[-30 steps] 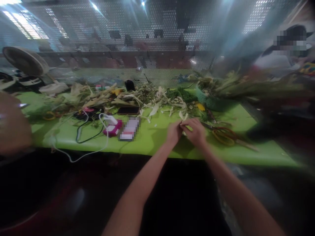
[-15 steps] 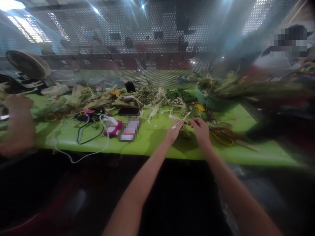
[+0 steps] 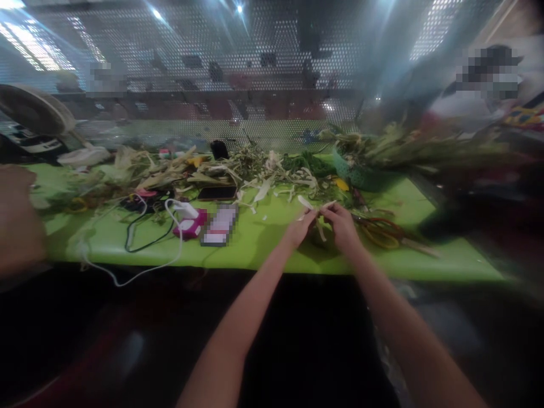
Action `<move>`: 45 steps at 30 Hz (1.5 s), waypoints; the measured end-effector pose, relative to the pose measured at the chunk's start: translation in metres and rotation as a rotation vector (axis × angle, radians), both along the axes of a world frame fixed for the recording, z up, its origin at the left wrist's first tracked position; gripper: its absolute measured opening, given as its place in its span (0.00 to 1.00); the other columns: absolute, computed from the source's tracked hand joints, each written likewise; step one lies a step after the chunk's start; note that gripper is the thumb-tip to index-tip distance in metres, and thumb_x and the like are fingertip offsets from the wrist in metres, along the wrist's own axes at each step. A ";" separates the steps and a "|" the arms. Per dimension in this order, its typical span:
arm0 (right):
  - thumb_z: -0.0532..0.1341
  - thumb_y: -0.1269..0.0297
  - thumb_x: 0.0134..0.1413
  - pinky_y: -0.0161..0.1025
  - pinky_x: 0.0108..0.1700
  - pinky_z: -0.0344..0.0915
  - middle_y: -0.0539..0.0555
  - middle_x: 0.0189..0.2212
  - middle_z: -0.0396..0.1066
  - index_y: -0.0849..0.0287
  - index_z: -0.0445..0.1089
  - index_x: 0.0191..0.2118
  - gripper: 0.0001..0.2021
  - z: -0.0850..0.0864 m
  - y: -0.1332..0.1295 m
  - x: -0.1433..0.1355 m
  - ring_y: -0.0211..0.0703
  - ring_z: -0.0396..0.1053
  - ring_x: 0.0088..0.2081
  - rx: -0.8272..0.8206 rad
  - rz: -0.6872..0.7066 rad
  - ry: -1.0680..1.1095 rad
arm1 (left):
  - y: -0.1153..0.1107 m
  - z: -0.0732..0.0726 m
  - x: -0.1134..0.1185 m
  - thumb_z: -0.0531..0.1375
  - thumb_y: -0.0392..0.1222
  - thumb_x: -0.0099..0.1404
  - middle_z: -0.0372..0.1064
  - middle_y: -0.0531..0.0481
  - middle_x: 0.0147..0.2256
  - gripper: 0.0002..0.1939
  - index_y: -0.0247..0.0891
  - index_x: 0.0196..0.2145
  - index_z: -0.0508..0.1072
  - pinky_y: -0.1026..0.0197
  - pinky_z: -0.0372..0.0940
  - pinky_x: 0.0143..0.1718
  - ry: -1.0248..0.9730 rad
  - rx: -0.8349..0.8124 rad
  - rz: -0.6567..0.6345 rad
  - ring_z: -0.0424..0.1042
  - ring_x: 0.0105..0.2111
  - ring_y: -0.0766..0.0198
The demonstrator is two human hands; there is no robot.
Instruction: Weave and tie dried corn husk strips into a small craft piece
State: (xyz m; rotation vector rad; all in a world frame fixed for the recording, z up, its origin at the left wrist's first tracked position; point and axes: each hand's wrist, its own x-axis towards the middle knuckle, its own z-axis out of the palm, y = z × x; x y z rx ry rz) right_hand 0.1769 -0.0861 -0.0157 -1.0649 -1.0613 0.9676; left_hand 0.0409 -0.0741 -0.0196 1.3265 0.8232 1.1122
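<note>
My left hand [image 3: 301, 228] is closed in a pinch on a pale dried husk strip [image 3: 305, 202], over the front part of the green table [image 3: 255, 249]. Close beside it, my right hand [image 3: 342, 224] also has its fingers pinched on the husk, the fingertips of both hands nearly touching. One strip end hangs below, between the hands, and another sticks up past the left fingers. The exact grip at the fingertips is too small to make out. Just right of my right hand lie yellow-orange loops [image 3: 380, 233] with a pale pointed end.
Dried husks [image 3: 204, 170] and leaves heap along the table's back. A green basket [image 3: 355, 170] holds long stalks. To the left lie two phones [image 3: 217, 193], a magenta box [image 3: 191, 225] with white cable [image 3: 176, 249], a fan [image 3: 40, 110] and another person's arm [image 3: 19, 221].
The husk strip between my fingers has shifted, with one end now hanging lower. My right fingers have moved in closer to the left. The view has turned slightly to the right.
</note>
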 end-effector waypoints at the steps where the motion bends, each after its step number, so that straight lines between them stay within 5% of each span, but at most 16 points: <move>1: 0.67 0.59 0.41 0.35 0.31 0.56 0.46 0.23 0.65 0.56 0.69 0.25 0.09 0.000 0.001 -0.001 0.35 0.57 0.26 0.012 -0.018 -0.015 | 0.000 0.001 0.000 0.58 0.49 0.64 0.64 0.54 0.27 0.12 0.38 0.30 0.69 0.62 0.55 0.34 0.003 0.009 0.001 0.59 0.28 0.67; 10: 0.66 0.61 0.42 0.37 0.32 0.57 0.46 0.21 0.64 0.57 0.67 0.24 0.08 -0.008 0.010 0.002 0.37 0.58 0.26 0.062 -0.104 -0.030 | 0.001 0.003 0.002 0.58 0.47 0.63 0.57 0.55 0.22 0.12 0.38 0.26 0.66 0.61 0.51 0.29 -0.005 0.018 -0.020 0.54 0.24 0.69; 16: 0.69 0.59 0.44 0.47 0.51 0.59 0.54 0.50 0.70 0.51 0.72 0.48 0.21 -0.005 0.008 0.014 0.49 0.65 0.49 0.280 -0.248 -0.415 | 0.001 -0.004 -0.001 0.58 0.46 0.64 0.69 0.51 0.29 0.10 0.37 0.31 0.72 0.61 0.57 0.33 0.212 0.186 0.069 0.64 0.30 0.65; 20: 0.66 0.57 0.53 0.51 0.57 0.54 0.53 0.43 0.75 0.53 0.76 0.36 0.08 0.000 0.005 0.011 0.51 0.67 0.50 0.368 -0.165 -0.635 | 0.003 -0.015 0.004 0.57 0.47 0.65 0.74 0.48 0.36 0.12 0.38 0.39 0.75 0.60 0.62 0.39 0.217 0.255 0.042 0.69 0.35 0.61; 26: 0.65 0.58 0.51 0.44 0.45 0.62 0.52 0.34 0.73 0.55 0.73 0.32 0.07 -0.006 0.007 0.007 0.46 0.67 0.40 0.228 -0.130 -0.494 | 0.006 -0.023 0.005 0.56 0.49 0.65 0.75 0.49 0.35 0.14 0.40 0.39 0.77 0.58 0.64 0.40 0.222 0.247 -0.016 0.70 0.34 0.60; 35: 0.66 0.59 0.46 0.34 0.26 0.59 0.48 0.27 0.66 0.56 0.69 0.30 0.09 -0.011 0.004 0.005 0.37 0.62 0.27 0.120 -0.046 -0.169 | -0.005 -0.008 0.000 0.56 0.45 0.63 0.75 0.50 0.34 0.11 0.42 0.35 0.78 0.59 0.63 0.40 0.243 0.221 -0.165 0.70 0.35 0.59; 38: 0.67 0.57 0.46 0.34 0.26 0.59 0.47 0.26 0.66 0.56 0.70 0.32 0.10 -0.007 0.006 0.003 0.36 0.61 0.26 0.078 -0.028 -0.103 | -0.003 -0.005 0.001 0.57 0.47 0.64 0.75 0.49 0.35 0.12 0.40 0.37 0.77 0.59 0.62 0.43 0.175 0.171 -0.174 0.70 0.37 0.60; 42: 0.66 0.54 0.49 0.38 0.39 0.65 0.50 0.38 0.70 0.52 0.70 0.44 0.17 -0.003 0.011 0.003 0.40 0.65 0.36 0.186 -0.128 -0.096 | -0.001 -0.001 0.000 0.57 0.51 0.65 0.69 0.51 0.29 0.14 0.37 0.37 0.75 0.62 0.60 0.37 0.031 0.071 -0.016 0.65 0.31 0.65; 45: 0.66 0.53 0.48 0.40 0.42 0.65 0.49 0.36 0.69 0.52 0.69 0.45 0.19 -0.006 0.013 0.004 0.40 0.66 0.36 0.132 -0.087 -0.087 | -0.002 0.002 0.000 0.62 0.52 0.61 0.65 0.54 0.27 0.14 0.38 0.35 0.72 0.63 0.58 0.34 -0.076 -0.032 0.058 0.62 0.28 0.68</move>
